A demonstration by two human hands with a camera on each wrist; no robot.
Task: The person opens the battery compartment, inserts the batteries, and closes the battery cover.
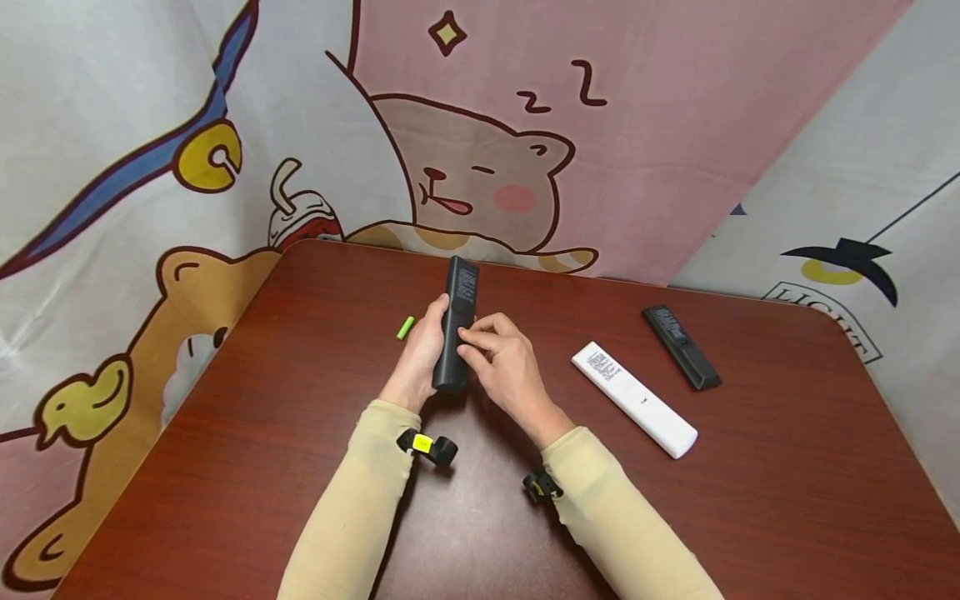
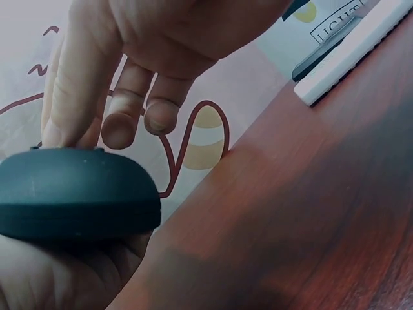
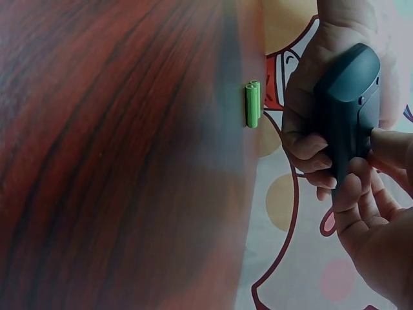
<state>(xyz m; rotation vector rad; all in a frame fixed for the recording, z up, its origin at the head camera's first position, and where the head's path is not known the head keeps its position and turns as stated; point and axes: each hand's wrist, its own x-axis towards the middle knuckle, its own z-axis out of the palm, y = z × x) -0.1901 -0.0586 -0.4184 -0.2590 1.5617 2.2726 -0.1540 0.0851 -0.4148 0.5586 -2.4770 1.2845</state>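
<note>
My left hand [image 1: 420, 354] holds a black remote control [image 1: 450, 367] from its left side, with the printed label on its back facing up. Thumb and index finger of my right hand [image 1: 510, 367] come together in a pinch at the back of that remote, near its middle. In the left wrist view the remote's rounded end [image 2: 80, 187] faces the camera, and other right fingers [image 2: 122, 129] hang bent above it. The right wrist view shows both hands round the remote [image 3: 352, 110]; what lies under the fingertips is hidden.
Two green batteries [image 3: 252, 104] lie side by side on the brown table [image 1: 247, 467], left of the hands. To the right lie a white remote [image 1: 637, 400] and a second black remote [image 1: 682, 348]. A cartoon-printed cloth [image 1: 637, 150] hangs behind the table.
</note>
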